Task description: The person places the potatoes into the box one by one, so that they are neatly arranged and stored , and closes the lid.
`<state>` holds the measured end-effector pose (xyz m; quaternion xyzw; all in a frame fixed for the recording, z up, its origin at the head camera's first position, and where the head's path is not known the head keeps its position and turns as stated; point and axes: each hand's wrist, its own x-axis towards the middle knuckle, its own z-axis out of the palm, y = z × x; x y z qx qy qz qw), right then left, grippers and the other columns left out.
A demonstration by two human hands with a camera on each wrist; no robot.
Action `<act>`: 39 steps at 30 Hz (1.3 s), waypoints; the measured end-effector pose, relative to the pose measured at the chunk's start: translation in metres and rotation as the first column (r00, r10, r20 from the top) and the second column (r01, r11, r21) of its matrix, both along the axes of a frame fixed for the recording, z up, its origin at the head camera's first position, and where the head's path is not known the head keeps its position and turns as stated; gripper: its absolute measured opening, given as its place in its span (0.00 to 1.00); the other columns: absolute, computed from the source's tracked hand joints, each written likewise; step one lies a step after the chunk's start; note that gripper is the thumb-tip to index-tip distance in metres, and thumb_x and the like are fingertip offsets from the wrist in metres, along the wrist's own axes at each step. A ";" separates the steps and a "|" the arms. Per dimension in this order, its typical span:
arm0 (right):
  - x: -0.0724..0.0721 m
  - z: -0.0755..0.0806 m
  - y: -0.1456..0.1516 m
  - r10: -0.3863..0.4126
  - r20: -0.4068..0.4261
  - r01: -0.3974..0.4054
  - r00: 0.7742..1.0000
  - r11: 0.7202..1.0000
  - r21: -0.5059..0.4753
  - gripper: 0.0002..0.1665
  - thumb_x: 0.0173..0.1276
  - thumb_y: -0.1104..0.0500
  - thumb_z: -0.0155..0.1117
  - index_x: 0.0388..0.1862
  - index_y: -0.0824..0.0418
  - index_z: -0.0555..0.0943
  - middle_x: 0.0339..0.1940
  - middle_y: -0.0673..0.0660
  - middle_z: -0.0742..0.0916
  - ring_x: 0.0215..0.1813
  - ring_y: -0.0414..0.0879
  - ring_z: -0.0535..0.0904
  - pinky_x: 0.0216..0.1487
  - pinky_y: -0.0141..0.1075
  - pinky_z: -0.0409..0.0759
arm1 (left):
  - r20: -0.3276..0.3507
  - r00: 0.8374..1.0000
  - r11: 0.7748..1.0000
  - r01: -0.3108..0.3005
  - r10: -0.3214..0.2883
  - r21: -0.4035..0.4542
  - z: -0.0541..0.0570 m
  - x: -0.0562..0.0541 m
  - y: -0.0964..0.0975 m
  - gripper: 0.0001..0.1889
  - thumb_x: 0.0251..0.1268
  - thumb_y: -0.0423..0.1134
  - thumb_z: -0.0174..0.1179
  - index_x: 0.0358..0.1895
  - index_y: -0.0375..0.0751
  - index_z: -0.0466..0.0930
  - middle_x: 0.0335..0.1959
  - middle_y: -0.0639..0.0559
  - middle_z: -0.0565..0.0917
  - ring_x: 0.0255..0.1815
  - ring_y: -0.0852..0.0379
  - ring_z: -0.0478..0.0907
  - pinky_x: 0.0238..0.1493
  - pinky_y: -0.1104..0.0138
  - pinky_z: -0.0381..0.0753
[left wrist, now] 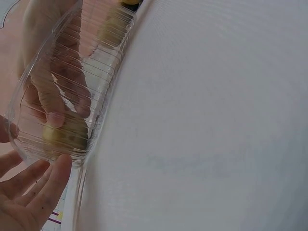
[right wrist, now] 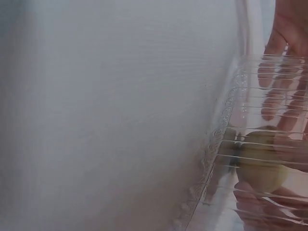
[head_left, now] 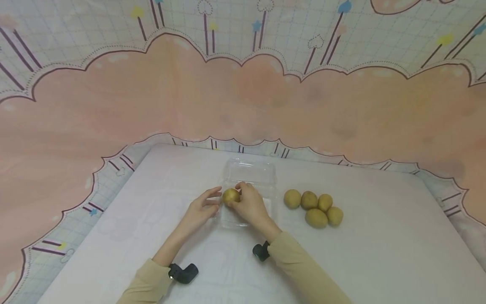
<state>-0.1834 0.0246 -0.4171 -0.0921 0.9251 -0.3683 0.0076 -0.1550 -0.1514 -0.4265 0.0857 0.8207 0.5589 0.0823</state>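
A clear plastic clamshell box (head_left: 229,223) lies with its lid (head_left: 249,171) folded back, away from the person. Inside its left end, my right hand (head_left: 253,207) grips a yellow-brown potato (head_left: 229,196) between thumb and fingers. Through the ribbed wall, the left wrist view shows the same potato (left wrist: 67,134) low in the box, with the right fingers on top of it. My left hand (head_left: 200,210) is at the box's left side, fingers extended and loosely spread. In the left wrist view its fingertips (left wrist: 62,166) are right at the box's end wall.
To the right of the box, several potatoes (head_left: 316,218) sit in a cluster on the white tabletop (head_left: 379,236). Behind the table hangs a patterned peach-coloured cloth (head_left: 212,101). A black wrist camera (head_left: 184,273) is strapped at the left sleeve, another (head_left: 261,251) at the right.
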 end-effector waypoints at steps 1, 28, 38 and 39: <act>0.000 0.001 0.000 0.001 -0.004 -0.001 1.000 1.000 0.000 0.26 0.55 0.56 0.73 0.51 0.64 0.77 0.44 0.59 0.84 0.44 0.50 0.80 0.44 0.41 0.82 | 0.000 1.000 1.000 -0.001 0.001 0.001 0.000 0.000 0.000 0.31 0.62 0.29 0.51 0.71 0.43 0.62 0.67 0.36 0.71 0.63 0.36 0.74 0.49 0.60 0.84; 0.015 0.017 0.018 0.010 0.030 -0.007 1.000 0.995 -0.100 0.27 0.54 0.59 0.72 0.54 0.60 0.78 0.49 0.59 0.85 0.46 0.52 0.83 0.46 0.42 0.82 | -0.010 1.000 1.000 0.004 -0.004 0.003 0.000 0.000 -0.002 0.31 0.62 0.29 0.51 0.71 0.43 0.62 0.67 0.35 0.70 0.63 0.35 0.72 0.50 0.60 0.84; 0.026 0.023 0.032 0.026 -0.044 -0.034 0.999 0.980 -0.194 0.22 0.57 0.62 0.69 0.52 0.62 0.79 0.49 0.62 0.85 0.48 0.54 0.83 0.49 0.45 0.84 | -0.013 1.000 1.000 -0.005 0.005 0.001 0.003 0.001 -0.001 0.31 0.62 0.29 0.52 0.71 0.43 0.62 0.67 0.35 0.71 0.63 0.35 0.73 0.50 0.59 0.84; 0.028 0.023 0.033 0.031 -0.059 -0.043 0.998 0.979 -0.201 0.21 0.57 0.62 0.69 0.51 0.62 0.79 0.48 0.62 0.85 0.48 0.55 0.83 0.49 0.46 0.84 | -0.013 1.000 1.000 -0.004 0.004 0.002 0.003 0.001 -0.001 0.31 0.62 0.29 0.52 0.71 0.43 0.62 0.67 0.35 0.71 0.63 0.36 0.73 0.50 0.59 0.84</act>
